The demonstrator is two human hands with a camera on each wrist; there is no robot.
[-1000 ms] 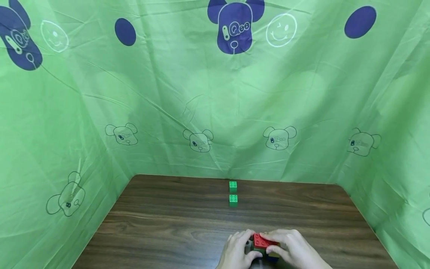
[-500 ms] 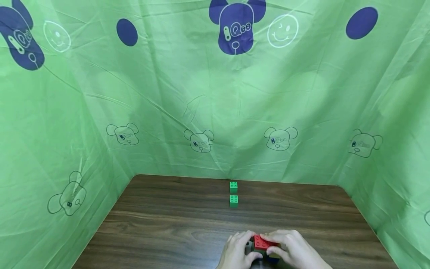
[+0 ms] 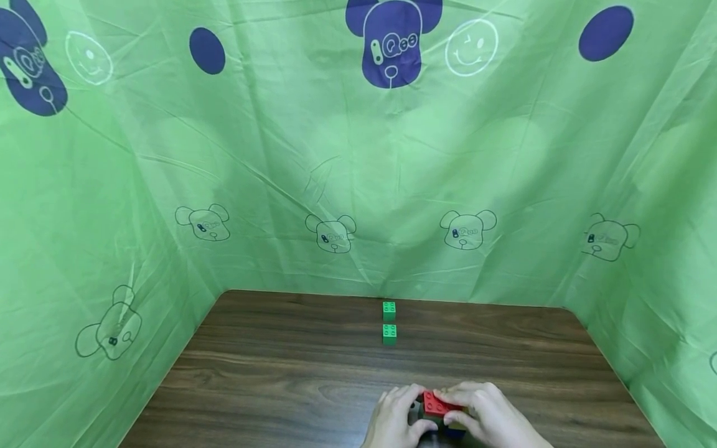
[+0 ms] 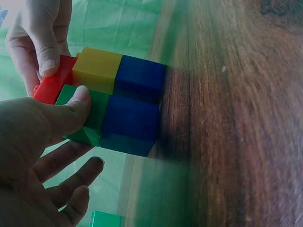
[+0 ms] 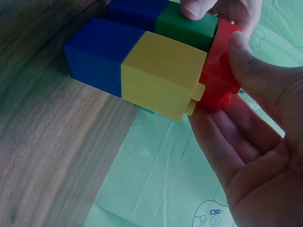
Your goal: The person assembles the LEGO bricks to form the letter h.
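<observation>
The only writing to read is on the green cloth [image 3: 358,174] that hangs behind and to both sides of the hands: the big blue bear print [image 3: 392,40] high above them carries letters that look like "Qee" (the small outlined bears lower down bear marks too small to read). The blocks themselves show no lettering.

Both hands meet at the near edge of the wooden table [image 3: 252,373], closed around a small block stack [image 3: 439,410]. The left hand [image 3: 394,417] pinches it, thumb pressed on the green block [image 4: 90,116] and the other fingers curled loosely behind. The right hand [image 3: 487,414] grips the red brick [image 5: 220,71] that caps the stack, thumb on one side of the brick and fingers on the other. Between the two hands, the wrist views show a yellow block [image 5: 161,78] and a green one side by side just under the red brick, each resting on a blue block [image 4: 135,101] that touches the table.

Well beyond the fingertips, straight ahead, two small green bricks [image 3: 389,322] sit one behind the other near the table's far edge, apart from each other. Nothing lies between them and the hands but bare wood grain. The fingers hide most of the stack from the head view.
</observation>
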